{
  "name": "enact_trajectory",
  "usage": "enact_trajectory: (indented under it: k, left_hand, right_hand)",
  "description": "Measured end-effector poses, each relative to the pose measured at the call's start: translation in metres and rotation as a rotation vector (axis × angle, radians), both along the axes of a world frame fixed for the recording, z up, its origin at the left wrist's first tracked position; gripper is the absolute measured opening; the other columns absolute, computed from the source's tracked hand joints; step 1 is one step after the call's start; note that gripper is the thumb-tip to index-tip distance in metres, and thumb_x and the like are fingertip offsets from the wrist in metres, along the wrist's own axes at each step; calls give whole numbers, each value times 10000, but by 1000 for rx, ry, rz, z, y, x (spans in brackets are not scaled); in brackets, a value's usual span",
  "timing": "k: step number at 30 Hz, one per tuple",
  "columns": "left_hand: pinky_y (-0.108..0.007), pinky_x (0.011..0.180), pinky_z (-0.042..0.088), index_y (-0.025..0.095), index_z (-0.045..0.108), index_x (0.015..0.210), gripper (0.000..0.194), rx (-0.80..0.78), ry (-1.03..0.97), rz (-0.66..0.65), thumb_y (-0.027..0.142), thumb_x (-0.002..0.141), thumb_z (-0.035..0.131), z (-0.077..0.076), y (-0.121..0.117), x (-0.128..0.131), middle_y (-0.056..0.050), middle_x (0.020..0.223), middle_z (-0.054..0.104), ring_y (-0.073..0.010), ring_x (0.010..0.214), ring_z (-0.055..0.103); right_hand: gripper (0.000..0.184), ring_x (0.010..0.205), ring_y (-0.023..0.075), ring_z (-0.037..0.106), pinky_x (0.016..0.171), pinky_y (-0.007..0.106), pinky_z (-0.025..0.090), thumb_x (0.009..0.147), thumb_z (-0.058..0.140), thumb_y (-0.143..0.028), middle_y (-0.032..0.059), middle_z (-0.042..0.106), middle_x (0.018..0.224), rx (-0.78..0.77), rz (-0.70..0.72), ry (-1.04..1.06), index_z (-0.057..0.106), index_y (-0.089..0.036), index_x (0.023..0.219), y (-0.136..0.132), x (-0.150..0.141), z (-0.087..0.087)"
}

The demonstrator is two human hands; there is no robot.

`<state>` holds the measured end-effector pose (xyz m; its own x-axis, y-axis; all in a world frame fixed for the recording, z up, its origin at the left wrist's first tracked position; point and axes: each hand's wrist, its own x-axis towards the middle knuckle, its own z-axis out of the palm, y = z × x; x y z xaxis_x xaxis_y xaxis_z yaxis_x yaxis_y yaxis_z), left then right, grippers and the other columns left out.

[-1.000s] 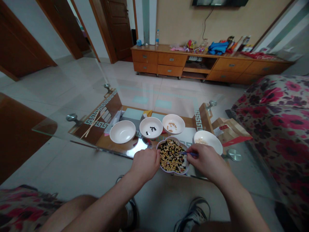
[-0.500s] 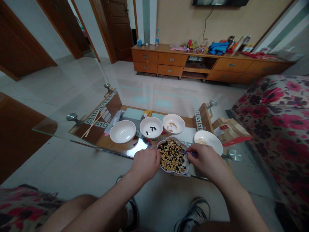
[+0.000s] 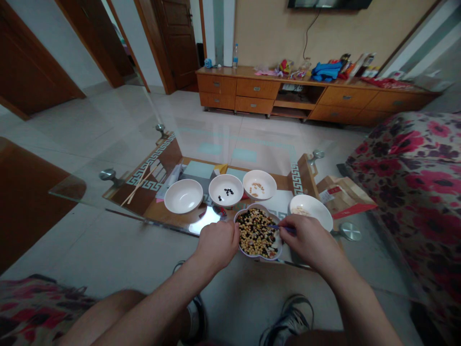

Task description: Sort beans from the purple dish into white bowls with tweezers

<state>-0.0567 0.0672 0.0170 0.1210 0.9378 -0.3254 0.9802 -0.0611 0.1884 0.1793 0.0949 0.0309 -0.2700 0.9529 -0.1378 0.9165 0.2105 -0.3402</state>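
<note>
- At the near edge of the glass desk (image 3: 90, 188), the left hand (image 3: 218, 241) is closed on the left rim of a lobed bowl (image 3: 272, 213).
- On the other side of that bowl, the right hand (image 3: 306, 236) is pinched around a slim purple tool (image 3: 289, 229); its tip reaches over the beans (image 3: 255, 234), though whether it grips one is too small to tell.
- Inside the lobed bowl, the beans are mostly yellow and black, with a few pale and reddish pieces toward the lower right.
- Just beyond the right hand stands a white bowl with pale pieces (image 3: 319, 211), partly hidden by that hand.
- Behind the lobed bowl, side by side, are a white bowl with tan pieces (image 3: 260, 177) and a white bowl with black beans (image 3: 226, 182).
- Farther left is a plain white bowl (image 3: 183, 194).
- Near the desk's left side, two wooden chopsticks (image 3: 139, 184) lie crossed.
- To the right is a brown paper bag (image 3: 345, 192) with a red base.
- Across the room, a wooden cabinet (image 3: 255, 87) carries a bottle (image 3: 235, 57) and a blue cloth (image 3: 325, 71).
</note>
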Motion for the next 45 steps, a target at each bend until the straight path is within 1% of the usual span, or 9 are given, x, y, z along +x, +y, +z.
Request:
enact_trajectory:
  k: [5,10,14,19,22,28,32,37,45]
  left_hand:
    - [-436,781,553,171,717,1032,560,-3,-7,0,391,1055,202,-1,0,0,-148,980,767,-305,897,740]
    - [-437,784,547,170,721,1012,569,-1,-8,0,393,1053,200,-1,0,0,-151,976,766,-308,897,738]
    - [-433,775,544,176,722,1023,563,4,-13,5,392,1052,203,0,-1,1,-146,977,765,-309,892,737]
    - [-423,777,542,177,722,1038,561,-3,-13,9,395,1052,205,-1,0,1,-147,979,766,-305,889,737]
    - [-417,754,542,175,725,1010,552,10,-10,5,394,1049,220,-2,0,1,-143,959,767,-307,870,739]
    - [-403,767,537,168,731,973,561,6,-22,5,385,1051,219,0,0,0,-148,958,764,-292,871,735]
    - [-399,764,534,167,729,993,560,-5,-35,13,390,1050,219,1,1,0,-151,951,759,-289,872,731]
    - [-397,766,536,170,728,992,562,-11,-36,20,392,1051,215,1,1,0,-147,950,760,-286,874,731]
    - [-412,753,547,166,722,985,550,25,-8,1,389,1050,224,-2,-1,1,-145,950,771,-301,866,743]
  right_hand:
    - [224,799,250,723,718,345,496,870,569,-269,75,780,824,18,4,9,791,-249,847,0,1,0]
    - [241,782,244,720,705,339,490,891,563,-324,64,783,829,70,-41,52,792,-253,865,-1,0,5]
    - [271,825,245,721,711,334,487,910,542,-356,63,791,882,198,-108,105,789,-244,911,-1,-6,8]
    - [268,802,240,709,699,331,461,912,552,-363,54,789,881,399,-220,159,789,-238,897,5,-14,7]
    - [274,795,242,699,690,331,443,915,552,-362,59,784,869,460,-264,164,789,-224,897,9,-20,7]
    - [309,813,252,701,702,339,447,935,530,-355,77,789,918,456,-296,179,791,-196,982,14,-28,8]
    - [290,814,247,700,712,340,451,931,545,-350,68,786,913,475,-284,192,791,-202,975,12,-28,10]
    - [281,804,241,712,704,338,468,922,562,-374,67,790,916,443,-280,198,790,-213,947,6,-20,13]
    - [279,842,250,735,752,355,500,897,565,-384,64,798,917,365,-252,188,791,-225,928,0,-1,9]
